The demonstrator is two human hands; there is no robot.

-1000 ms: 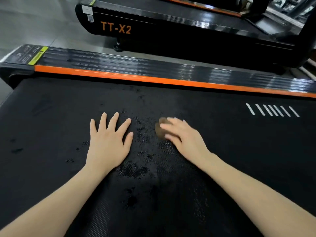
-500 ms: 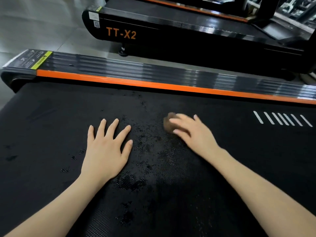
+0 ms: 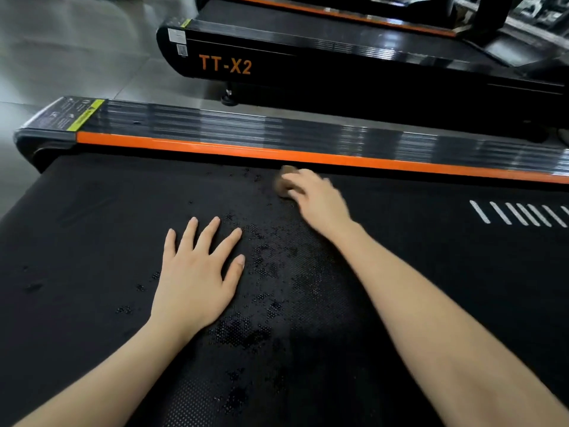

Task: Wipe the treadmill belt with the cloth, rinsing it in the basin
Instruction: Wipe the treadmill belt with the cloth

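The right hand's fingers [image 3: 297,179] are bent over a wadded brown cloth [image 3: 282,184] and hold it down on the treadmill belt [image 3: 92,226]; motion blur hides how tightly they close. The cloth sits at the belt's far edge, just beside the orange strip [image 3: 215,148], with the right hand [image 3: 320,204] reaching across from the near side. The left fingers [image 3: 212,232] are straight and spread apart, and the left hand [image 3: 197,278] lies palm down on the belt, well apart from the cloth. Between the two forearms the belt carries dark wet patches [image 3: 271,266]. White stripes [image 3: 520,214] mark the belt at the right. Beyond the orange strip runs the glossy black side rail [image 3: 246,124] with a yellow-green label [image 3: 86,114], then grey floor [image 3: 77,41] and a second treadmill [image 3: 338,72] lettered TT-X2.
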